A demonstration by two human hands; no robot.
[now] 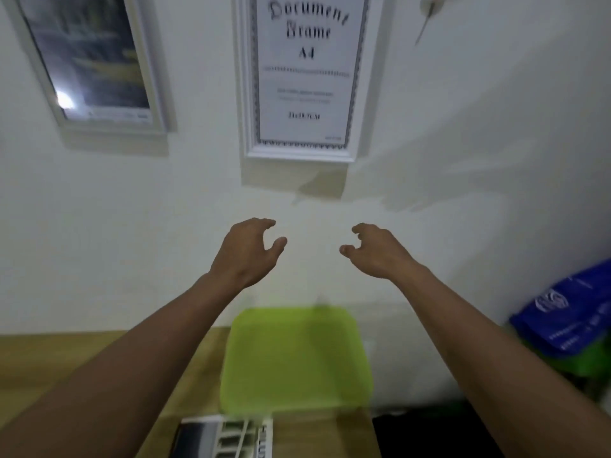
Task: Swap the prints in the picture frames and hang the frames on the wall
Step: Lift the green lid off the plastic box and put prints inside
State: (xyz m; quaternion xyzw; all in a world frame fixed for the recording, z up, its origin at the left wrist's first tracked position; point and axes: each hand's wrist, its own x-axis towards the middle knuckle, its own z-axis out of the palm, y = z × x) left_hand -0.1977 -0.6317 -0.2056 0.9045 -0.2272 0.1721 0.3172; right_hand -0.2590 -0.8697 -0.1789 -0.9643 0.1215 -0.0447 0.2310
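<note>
Two white picture frames hang on the white wall. The middle frame [302, 77] holds a sheet reading "Document Frame A4". The left frame [89, 61] holds a dark print with glare on its glass. My left hand [248, 252] and my right hand [377, 252] are raised side by side below the middle frame, apart from it, fingers curled and spread, holding nothing. A black-and-white print [224, 436] lies on the wooden surface at the bottom edge.
A lime-green square stool or lid [296, 361] stands against the wall below my hands. A blue bag [568, 319] sits at the right over something green. A black object [429, 434] lies at the bottom right. The wooden surface [39, 355] runs along the left.
</note>
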